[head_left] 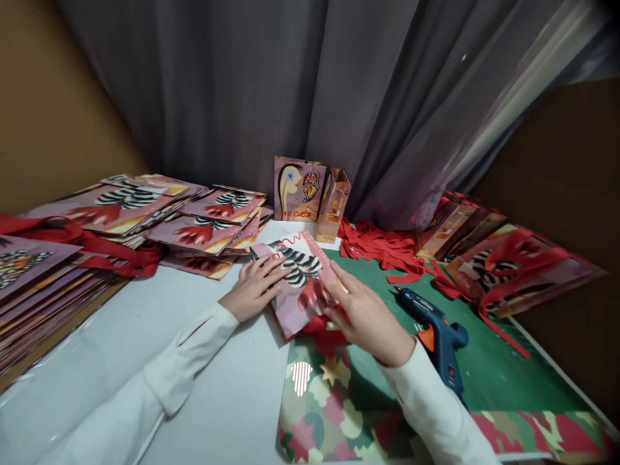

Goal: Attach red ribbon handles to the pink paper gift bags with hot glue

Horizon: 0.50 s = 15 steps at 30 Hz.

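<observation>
Left hand flat and open, palm down, fingers spread and pressing on the left part of a folded paper gift bag. Right hand on the right side of the same bag, fingers bent and closed lightly over its right edge and over a red ribbon handle below it; how firm this grip is, cannot tell. Bag lying flat at the middle of the table, partly on the white tabletop and partly on the green cutting mat, with a black-and-white striped print and red shapes facing up.

Just right of the right hand, a blue glue gun with an orange trigger, lying on the mat, nozzle pointing away to the left. Behind the bag, two finished bags standing upright against a grey curtain, one with a butterfly print, the other narrow side forward. Beside these, a heap of loose red ribbons. At far left, stacks of flat printed sheets, well apart from the hands. At right, more folded bags with red handles. Near the lower edge, a camouflage-pattern sheet with stars, under the right sleeve.
</observation>
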Each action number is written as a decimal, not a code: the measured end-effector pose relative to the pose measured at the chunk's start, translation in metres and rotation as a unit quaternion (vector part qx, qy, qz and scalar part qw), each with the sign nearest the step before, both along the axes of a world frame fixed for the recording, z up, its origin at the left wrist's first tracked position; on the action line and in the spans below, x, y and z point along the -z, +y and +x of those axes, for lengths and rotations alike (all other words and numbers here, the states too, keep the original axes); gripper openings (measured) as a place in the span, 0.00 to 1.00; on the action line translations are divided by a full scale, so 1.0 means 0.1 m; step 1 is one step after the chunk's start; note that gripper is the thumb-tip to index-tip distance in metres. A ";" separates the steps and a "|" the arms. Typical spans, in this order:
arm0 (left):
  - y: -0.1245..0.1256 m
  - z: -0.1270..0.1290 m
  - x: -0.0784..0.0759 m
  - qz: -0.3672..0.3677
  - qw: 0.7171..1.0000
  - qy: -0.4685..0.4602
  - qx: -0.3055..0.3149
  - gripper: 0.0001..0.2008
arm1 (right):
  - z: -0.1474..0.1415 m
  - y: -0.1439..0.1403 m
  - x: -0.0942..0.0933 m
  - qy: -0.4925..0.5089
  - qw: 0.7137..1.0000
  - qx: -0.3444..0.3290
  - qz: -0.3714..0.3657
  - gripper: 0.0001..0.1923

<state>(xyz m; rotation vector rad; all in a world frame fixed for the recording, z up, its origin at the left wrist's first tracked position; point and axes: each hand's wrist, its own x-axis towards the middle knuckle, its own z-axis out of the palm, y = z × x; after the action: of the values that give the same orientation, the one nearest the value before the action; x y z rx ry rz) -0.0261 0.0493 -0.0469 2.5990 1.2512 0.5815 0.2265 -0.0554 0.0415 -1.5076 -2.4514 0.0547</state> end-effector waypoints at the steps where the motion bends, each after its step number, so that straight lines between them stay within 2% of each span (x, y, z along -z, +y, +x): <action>1: 0.02 -0.02 0.03 -0.002 1.000 -0.007 0.002 0.22 | 0.01 0.02 0.03 -0.025 1.000 -0.011 -0.001 0.34; 3: 0.04 -0.04 0.07 -0.004 1.000 -0.018 0.006 0.23 | 0.01 0.00 0.14 -0.066 0.998 -0.018 -0.014 0.42; 4: 0.04 -0.04 0.08 -0.005 1.000 -0.022 0.007 0.23 | 0.00 -0.02 0.20 -0.081 0.997 -0.004 -0.011 0.41; 5: 0.04 -0.04 0.09 -0.005 1.000 -0.022 0.008 0.23 | -0.01 -0.05 0.26 -0.095 0.995 0.016 0.002 0.36; 8: 0.03 -0.04 0.08 -0.005 1.000 -0.023 0.018 0.24 | 0.00 -0.14 0.33 -0.117 0.991 0.059 0.033 0.10; 10: 0.02 -0.04 0.07 0.000 0.999 -0.028 0.026 0.24 | 0.03 -0.18 0.29 -0.107 0.993 0.054 -0.004 0.08; 12: 0.02 -0.03 0.06 0.008 0.999 -0.035 0.030 0.23 | 0.06 -0.20 0.22 -0.093 0.992 0.041 -0.075 0.05; 13: 0.01 -0.03 0.05 0.011 0.999 -0.037 0.032 0.23 | 0.06 -0.21 0.21 -0.092 0.989 0.031 -0.108 0.07; 15: 0.01 -0.03 0.04 0.017 0.999 -0.038 0.033 0.23 | 0.04 -0.22 0.24 -0.100 0.985 0.018 -0.140 0.21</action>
<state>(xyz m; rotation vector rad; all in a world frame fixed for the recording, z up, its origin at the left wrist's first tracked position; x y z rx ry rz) -0.0292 0.0502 -0.0512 2.6071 1.1374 0.6880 0.2301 -0.0777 0.0171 -1.7496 -2.6622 0.2652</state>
